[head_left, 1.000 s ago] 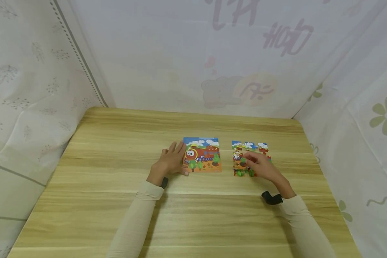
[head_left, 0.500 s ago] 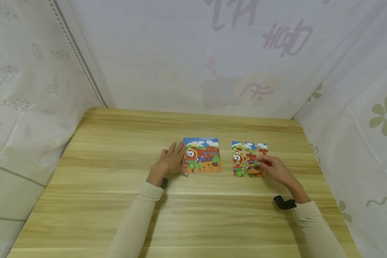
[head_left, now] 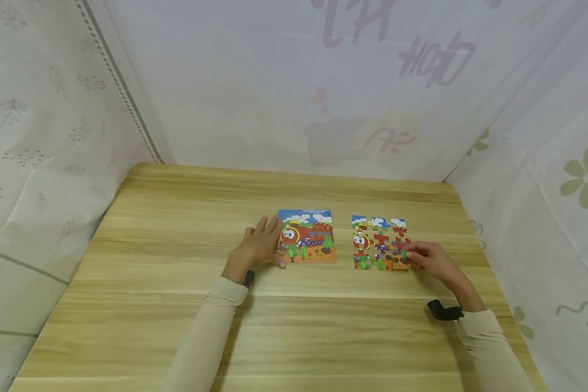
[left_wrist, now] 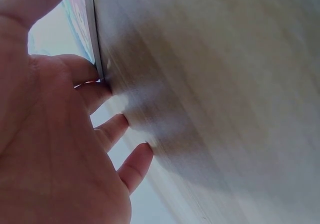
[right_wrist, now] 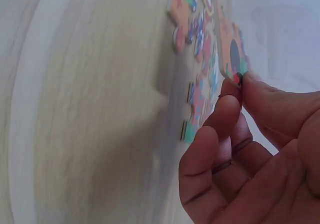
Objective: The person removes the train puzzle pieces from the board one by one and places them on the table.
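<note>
A square train picture board (head_left: 307,239) lies flat on the table. My left hand (head_left: 256,247) rests at its left edge, fingers spread. In the left wrist view, the fingertips (left_wrist: 104,88) touch the tabletop by the board's edge (left_wrist: 94,39). To the right, several jigsaw pieces (head_left: 361,240) of the same train picture lie in rows with narrow gaps. My right hand (head_left: 433,262) pinches an orange corner puzzle piece (right_wrist: 230,44) between thumb and forefinger. That piece is held just above the lower right of the rows, tilted; a dark oval shows on it.
The wooden table (head_left: 323,326) reaches toward me on all sides of the puzzle. Patterned white cloth (head_left: 255,98) hangs along the back and both sides. A black device (head_left: 444,311) sits at my right wrist.
My right hand has moved right with the puzzle piece, from over the left column to the lower right corner of the rows, uncovering the middle pieces. My left hand has stayed still.
</note>
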### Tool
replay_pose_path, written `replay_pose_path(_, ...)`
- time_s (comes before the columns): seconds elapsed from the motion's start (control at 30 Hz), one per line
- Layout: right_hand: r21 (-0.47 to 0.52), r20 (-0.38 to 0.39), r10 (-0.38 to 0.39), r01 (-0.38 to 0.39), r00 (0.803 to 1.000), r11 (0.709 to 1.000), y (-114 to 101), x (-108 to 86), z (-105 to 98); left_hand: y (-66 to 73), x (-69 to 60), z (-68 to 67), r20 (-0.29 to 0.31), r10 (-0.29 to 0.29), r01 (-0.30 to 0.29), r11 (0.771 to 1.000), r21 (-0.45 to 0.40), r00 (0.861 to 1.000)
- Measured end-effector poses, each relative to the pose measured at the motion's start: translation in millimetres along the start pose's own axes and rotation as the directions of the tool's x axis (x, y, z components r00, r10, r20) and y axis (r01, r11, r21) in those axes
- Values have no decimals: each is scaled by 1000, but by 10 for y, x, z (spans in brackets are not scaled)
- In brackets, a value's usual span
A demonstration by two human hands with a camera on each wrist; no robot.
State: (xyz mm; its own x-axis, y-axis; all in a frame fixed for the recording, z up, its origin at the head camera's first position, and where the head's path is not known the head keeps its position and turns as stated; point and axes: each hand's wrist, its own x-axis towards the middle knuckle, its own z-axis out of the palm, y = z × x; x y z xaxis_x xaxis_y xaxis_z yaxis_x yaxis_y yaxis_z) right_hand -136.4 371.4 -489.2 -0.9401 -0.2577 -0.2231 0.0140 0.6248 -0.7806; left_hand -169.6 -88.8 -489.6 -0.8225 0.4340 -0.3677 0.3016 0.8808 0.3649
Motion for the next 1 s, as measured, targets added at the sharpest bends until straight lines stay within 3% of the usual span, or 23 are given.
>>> replay_pose_path(0.33,-46,-44,121,-123,992,991,196,-34,-78,-3,-6,5,3,-5,5,1000,-3,1000)
replay_pose_path(0.6,-116,-102,116,-128,988,985,247,-20,-16,-4,-5,6,6,-11,11,1000,-7,1000)
replay_pose_path(0.73,-202,-120,86,-109,989,973,235,-15,15,1,-13,1,8,-10,10,1000,-19,1000)
replay_pose_path(1.0,-297,-111,62,-92,992,951,200,13,35,0,-4,-5,12,-9,9,1000,-14,1000)
